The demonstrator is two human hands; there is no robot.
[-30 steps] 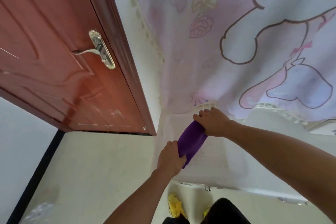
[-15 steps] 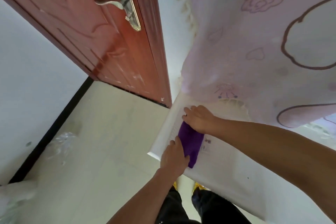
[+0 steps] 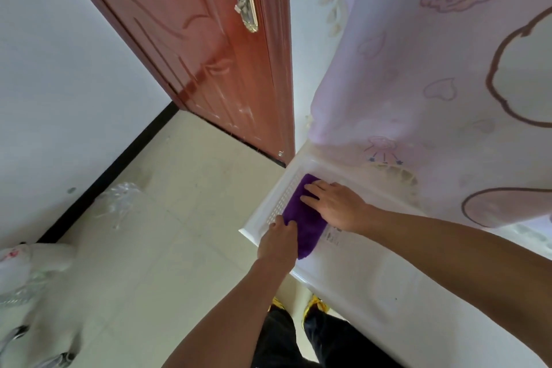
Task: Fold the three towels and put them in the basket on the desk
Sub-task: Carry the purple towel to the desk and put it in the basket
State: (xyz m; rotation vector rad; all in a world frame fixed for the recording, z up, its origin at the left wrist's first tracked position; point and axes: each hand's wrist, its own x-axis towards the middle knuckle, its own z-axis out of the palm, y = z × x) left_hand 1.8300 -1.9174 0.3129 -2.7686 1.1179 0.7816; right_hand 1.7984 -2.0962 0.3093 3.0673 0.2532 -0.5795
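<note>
Right hand [image 3: 334, 206] presses flat on the purple towel [image 3: 307, 230] in the basket [image 3: 279, 203]; left hand [image 3: 279, 240] grips its near edge.

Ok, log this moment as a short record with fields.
towel: purple towel, folded, in the white basket
basket: on the white desk, near the red-brown door
left hand: grips the towel's near end
right hand: rests flat on the towel
other towels: none in view
</note>
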